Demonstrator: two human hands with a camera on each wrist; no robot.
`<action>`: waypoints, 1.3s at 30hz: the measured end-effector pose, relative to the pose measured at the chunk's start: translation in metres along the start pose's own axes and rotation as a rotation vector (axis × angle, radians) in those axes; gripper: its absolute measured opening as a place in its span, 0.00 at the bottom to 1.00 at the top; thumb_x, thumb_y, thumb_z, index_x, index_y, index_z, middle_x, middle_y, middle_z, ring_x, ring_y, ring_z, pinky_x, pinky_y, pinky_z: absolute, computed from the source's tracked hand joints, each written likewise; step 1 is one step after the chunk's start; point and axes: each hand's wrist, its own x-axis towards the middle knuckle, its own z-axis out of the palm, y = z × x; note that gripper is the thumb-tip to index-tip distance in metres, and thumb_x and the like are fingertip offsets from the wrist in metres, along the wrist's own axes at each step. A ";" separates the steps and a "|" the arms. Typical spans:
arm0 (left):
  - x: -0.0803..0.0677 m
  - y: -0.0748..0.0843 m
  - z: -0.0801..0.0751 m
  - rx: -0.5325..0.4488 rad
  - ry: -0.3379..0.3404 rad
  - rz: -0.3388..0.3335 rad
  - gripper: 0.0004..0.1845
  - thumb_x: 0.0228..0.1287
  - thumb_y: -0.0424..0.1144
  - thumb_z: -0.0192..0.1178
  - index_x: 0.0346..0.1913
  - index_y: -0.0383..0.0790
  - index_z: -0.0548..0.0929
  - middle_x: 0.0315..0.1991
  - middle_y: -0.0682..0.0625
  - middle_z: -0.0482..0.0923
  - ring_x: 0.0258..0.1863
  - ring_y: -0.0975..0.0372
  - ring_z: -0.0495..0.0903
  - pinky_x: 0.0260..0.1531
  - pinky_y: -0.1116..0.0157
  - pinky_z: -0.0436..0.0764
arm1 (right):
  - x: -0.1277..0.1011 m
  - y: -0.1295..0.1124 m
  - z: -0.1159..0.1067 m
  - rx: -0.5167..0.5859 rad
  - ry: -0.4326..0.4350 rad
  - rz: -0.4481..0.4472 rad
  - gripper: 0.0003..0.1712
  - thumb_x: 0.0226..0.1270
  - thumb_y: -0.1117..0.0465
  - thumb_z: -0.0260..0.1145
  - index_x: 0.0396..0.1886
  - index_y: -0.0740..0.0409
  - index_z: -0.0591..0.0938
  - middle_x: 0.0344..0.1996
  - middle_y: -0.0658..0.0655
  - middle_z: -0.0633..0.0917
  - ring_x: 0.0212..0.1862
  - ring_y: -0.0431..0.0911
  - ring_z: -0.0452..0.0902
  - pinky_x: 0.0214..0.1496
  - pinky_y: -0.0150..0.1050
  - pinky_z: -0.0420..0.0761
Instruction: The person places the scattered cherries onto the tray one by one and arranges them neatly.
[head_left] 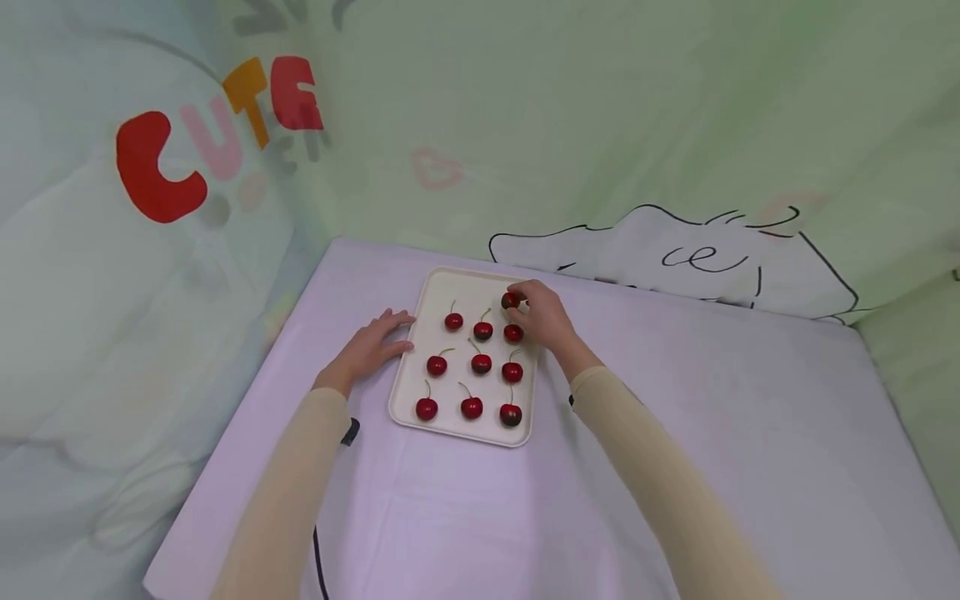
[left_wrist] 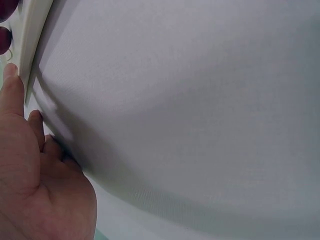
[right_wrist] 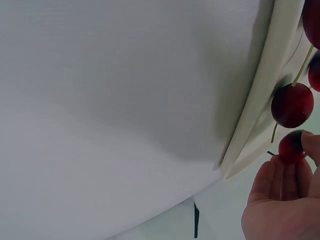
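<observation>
One cherry sits pinched at the fingertips of the right hand, over the far right corner of the tray. In the right wrist view we see the same cherry pressed between thumb and fingers, with the tray rim just beside the hand and a second cherry immediately past it. We cannot tell whether the held fruit touches the tray floor or hangs just above it, and its stem is not clearly visible, so we leave its long axis unrecorded.

Nine other cherries lie on the tray in rough rows. All of them lie nearer the person than the held one, or to the left of the gripping fingers; the closest one lies just under the palm side of that hand.

We note the left hand flat on the lilac cloth, fingers straight, holding nothing. Its fingertips touch the tray's left rim. The right hand is by far the nearer of the two to the held cherry.
</observation>
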 end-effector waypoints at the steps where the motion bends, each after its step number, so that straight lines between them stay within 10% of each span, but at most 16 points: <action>1: 0.000 0.000 0.000 -0.001 0.002 0.000 0.29 0.70 0.47 0.59 0.71 0.49 0.67 0.76 0.49 0.55 0.77 0.52 0.41 0.73 0.45 0.44 | 0.004 -0.001 0.002 -0.015 -0.009 -0.002 0.24 0.69 0.62 0.64 0.63 0.63 0.75 0.57 0.62 0.77 0.58 0.55 0.73 0.64 0.49 0.74; 14: 0.006 0.006 0.002 -0.003 -0.001 0.023 0.29 0.70 0.46 0.59 0.71 0.48 0.68 0.76 0.48 0.56 0.77 0.54 0.42 0.74 0.48 0.43 | 0.030 -0.012 0.010 -0.148 -0.074 0.017 0.23 0.70 0.64 0.63 0.63 0.63 0.75 0.60 0.62 0.76 0.62 0.54 0.71 0.68 0.47 0.69; 39: 0.004 -0.003 0.001 0.018 -0.005 0.000 0.29 0.70 0.48 0.59 0.72 0.49 0.67 0.76 0.49 0.55 0.77 0.52 0.41 0.73 0.45 0.43 | 0.022 -0.010 0.006 -0.074 -0.036 0.009 0.23 0.72 0.64 0.59 0.65 0.63 0.74 0.63 0.62 0.74 0.65 0.55 0.69 0.69 0.49 0.67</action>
